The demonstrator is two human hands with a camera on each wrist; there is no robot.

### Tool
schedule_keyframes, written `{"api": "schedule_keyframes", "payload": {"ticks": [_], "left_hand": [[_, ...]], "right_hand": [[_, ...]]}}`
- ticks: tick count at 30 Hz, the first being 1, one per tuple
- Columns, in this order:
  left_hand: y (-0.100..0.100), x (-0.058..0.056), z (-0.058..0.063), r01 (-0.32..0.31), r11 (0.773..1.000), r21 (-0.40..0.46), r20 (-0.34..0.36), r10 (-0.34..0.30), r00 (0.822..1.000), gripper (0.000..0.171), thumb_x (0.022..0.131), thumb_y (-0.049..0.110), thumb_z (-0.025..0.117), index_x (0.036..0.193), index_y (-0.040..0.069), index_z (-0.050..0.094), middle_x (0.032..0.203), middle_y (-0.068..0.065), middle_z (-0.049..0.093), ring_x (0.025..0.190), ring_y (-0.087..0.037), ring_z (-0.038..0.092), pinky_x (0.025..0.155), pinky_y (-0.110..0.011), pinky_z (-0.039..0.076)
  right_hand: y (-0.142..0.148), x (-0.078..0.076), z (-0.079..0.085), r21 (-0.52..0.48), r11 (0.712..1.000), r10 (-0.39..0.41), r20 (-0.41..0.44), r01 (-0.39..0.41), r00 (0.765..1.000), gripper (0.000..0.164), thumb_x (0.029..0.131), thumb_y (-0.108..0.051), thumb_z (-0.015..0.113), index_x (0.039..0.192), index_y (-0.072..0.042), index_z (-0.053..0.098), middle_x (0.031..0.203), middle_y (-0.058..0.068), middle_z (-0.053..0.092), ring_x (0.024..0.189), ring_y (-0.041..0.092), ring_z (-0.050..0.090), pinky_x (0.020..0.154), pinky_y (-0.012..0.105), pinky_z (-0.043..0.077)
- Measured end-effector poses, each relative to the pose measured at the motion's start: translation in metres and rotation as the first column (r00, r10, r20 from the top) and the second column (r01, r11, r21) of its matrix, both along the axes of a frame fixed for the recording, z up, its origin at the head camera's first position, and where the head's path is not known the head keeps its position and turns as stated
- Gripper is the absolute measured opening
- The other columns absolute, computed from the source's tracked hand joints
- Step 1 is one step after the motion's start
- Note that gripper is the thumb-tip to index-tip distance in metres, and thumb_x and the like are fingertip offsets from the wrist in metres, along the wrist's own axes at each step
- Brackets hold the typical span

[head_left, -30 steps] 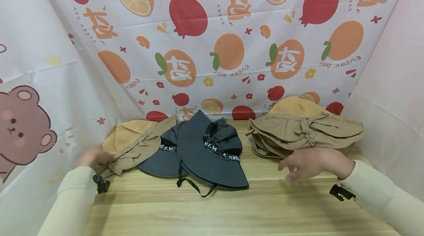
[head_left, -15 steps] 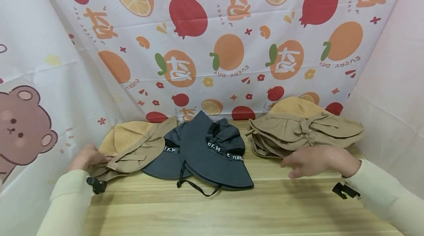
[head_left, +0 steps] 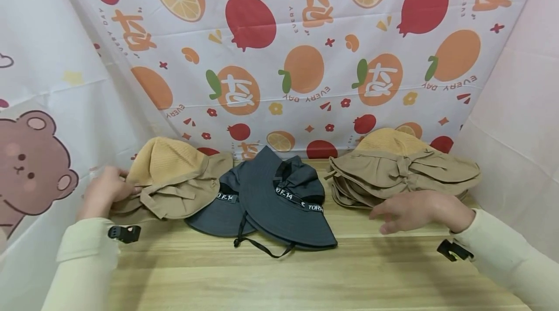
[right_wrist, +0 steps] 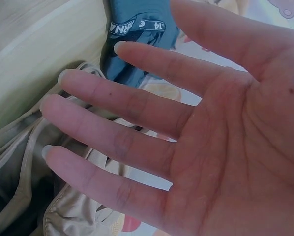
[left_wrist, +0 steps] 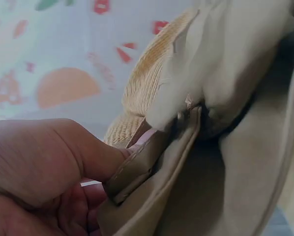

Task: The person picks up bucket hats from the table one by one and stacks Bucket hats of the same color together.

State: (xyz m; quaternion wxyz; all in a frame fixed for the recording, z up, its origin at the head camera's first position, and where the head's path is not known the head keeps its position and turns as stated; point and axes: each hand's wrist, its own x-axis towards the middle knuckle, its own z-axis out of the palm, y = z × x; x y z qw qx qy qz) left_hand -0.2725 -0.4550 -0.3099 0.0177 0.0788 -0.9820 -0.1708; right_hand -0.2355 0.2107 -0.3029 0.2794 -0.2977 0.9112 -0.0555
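At the left of the head view, my left hand (head_left: 105, 189) pinches the brim of a tan sun hat (head_left: 174, 194) with a woven straw-coloured crown. In the left wrist view the thumb presses on the hat's folded brim edge (left_wrist: 137, 172), and the other fingers curl beneath it. My right hand (head_left: 415, 211) holds nothing, its fingers extended in front of a stack of similar tan hats (head_left: 406, 170). The right wrist view shows its open palm (right_wrist: 220, 147) with the fingers spread. Two dark grey bucket hats (head_left: 284, 204) overlap between the hands, the left one partly beneath the tan hat.
All the hats lie on a light wooden table (head_left: 262, 282). A black chin cord (head_left: 266, 250) trails from the grey hats over the tabletop. Behind stands a fruit-printed white cloth (head_left: 297, 122), with more cloth hanging at both sides.
My left hand has moved left and slightly up with the tan hat's brim, and the hat's crown now stands higher. The grey hats have shifted slightly right. My right hand has barely moved.
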Motion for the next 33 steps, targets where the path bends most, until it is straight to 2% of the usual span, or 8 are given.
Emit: {"api": "schedule_keyframes", "payload": {"ticks": [4, 7, 14, 20, 24, 26, 30, 33], "left_hand": [[0.012, 0.008, 0.017, 0.017, 1.000, -0.014, -0.092, -0.018, 0.996, 0.058, 0.086, 0.023, 0.078, 0.127, -0.014, 0.060, 0.120, -0.041, 0.063, 0.099, -0.056, 0.058, 0.069, -0.046, 0.046], [0.021, 0.013, 0.028, 0.028, 1.000, -0.006, -0.113, -0.029, 0.993, 0.060, 0.087, 0.023, 0.078, 0.130, -0.013, 0.057, 0.120, -0.040, 0.064, 0.103, -0.058, 0.061, 0.068, -0.042, 0.046], [0.042, 0.028, 0.041, 0.043, 0.999, -0.016, -0.175, -0.045, 0.983, 0.054, 0.091, 0.024, 0.077, 0.133, -0.005, 0.060, 0.123, -0.034, 0.065, 0.111, -0.061, 0.057, 0.083, -0.064, 0.044], [0.066, 0.042, 0.052, 0.053, 0.998, 0.021, -0.204, -0.047, 0.978, 0.052, 0.093, 0.028, 0.077, 0.134, 0.000, 0.062, 0.126, -0.033, 0.065, 0.109, -0.050, 0.062, 0.081, -0.057, 0.045], [0.088, 0.051, 0.058, 0.109, 0.992, 0.065, -0.206, -0.093, 0.974, 0.047, 0.093, 0.026, 0.077, 0.130, 0.001, 0.066, 0.123, -0.033, 0.068, 0.083, -0.027, 0.066, 0.068, -0.036, 0.045], [0.098, 0.054, 0.059, 0.152, 0.986, 0.073, -0.227, -0.132, 0.965, 0.041, 0.092, 0.023, 0.078, 0.126, 0.002, 0.068, 0.118, -0.031, 0.071, 0.081, -0.018, 0.064, 0.065, -0.027, 0.042], [0.116, 0.058, 0.057, 0.239, 0.967, 0.087, -0.285, -0.205, 0.936, 0.032, 0.088, 0.015, 0.081, 0.116, 0.001, 0.072, 0.109, -0.027, 0.075, 0.091, -0.024, 0.070, 0.067, -0.024, 0.045], [0.127, 0.059, 0.054, 0.311, 0.943, 0.114, -0.313, -0.263, 0.913, 0.028, 0.087, 0.010, 0.082, 0.112, 0.001, 0.074, 0.102, -0.023, 0.077, 0.085, -0.015, 0.070, 0.066, -0.022, 0.047]], "right_hand": [[0.000, -0.001, 0.000, 0.001, 1.000, -0.001, 0.002, 0.001, 1.000, 0.049, 0.099, -0.044, 0.066, 0.141, -0.019, 0.062, 0.111, -0.010, 0.068, 0.101, 0.008, 0.062, 0.091, 0.044, 0.053], [0.000, -0.001, -0.001, 0.000, 1.000, 0.002, 0.002, -0.002, 1.000, 0.049, 0.099, -0.044, 0.066, 0.141, -0.019, 0.062, 0.110, -0.010, 0.068, 0.099, 0.007, 0.062, 0.090, 0.043, 0.053], [-0.001, 0.000, 0.000, -0.002, 1.000, 0.017, -0.011, -0.017, 1.000, 0.049, 0.099, -0.042, 0.066, 0.142, -0.018, 0.062, 0.112, -0.008, 0.069, 0.101, 0.009, 0.063, 0.091, 0.044, 0.053], [-0.005, 0.002, 0.001, -0.037, 0.999, 0.017, -0.013, -0.018, 1.000, 0.048, 0.101, -0.044, 0.064, 0.142, -0.020, 0.061, 0.125, -0.002, 0.069, 0.112, 0.017, 0.065, 0.098, 0.049, 0.053], [-0.008, 0.002, 0.000, -0.062, 0.998, 0.024, -0.012, -0.025, 1.000, 0.048, 0.101, -0.043, 0.063, 0.143, -0.020, 0.060, 0.124, -0.005, 0.068, 0.111, 0.014, 0.064, 0.097, 0.046, 0.053], [-0.010, 0.002, 0.000, -0.075, 0.997, 0.033, -0.017, -0.035, 0.999, 0.048, 0.101, -0.041, 0.064, 0.143, -0.018, 0.060, 0.123, -0.004, 0.069, 0.110, 0.013, 0.065, 0.096, 0.045, 0.054], [-0.012, 0.000, 0.002, -0.087, 0.995, 0.052, -0.055, -0.057, 0.997, 0.049, 0.100, -0.039, 0.066, 0.142, -0.014, 0.061, 0.119, -0.001, 0.071, 0.106, 0.014, 0.067, 0.092, 0.043, 0.056], [-0.013, -0.001, 0.004, -0.087, 0.994, 0.056, -0.097, -0.065, 0.994, 0.049, 0.100, -0.041, 0.067, 0.140, -0.015, 0.062, 0.120, 0.002, 0.072, 0.108, 0.017, 0.069, 0.093, 0.045, 0.056]]}}
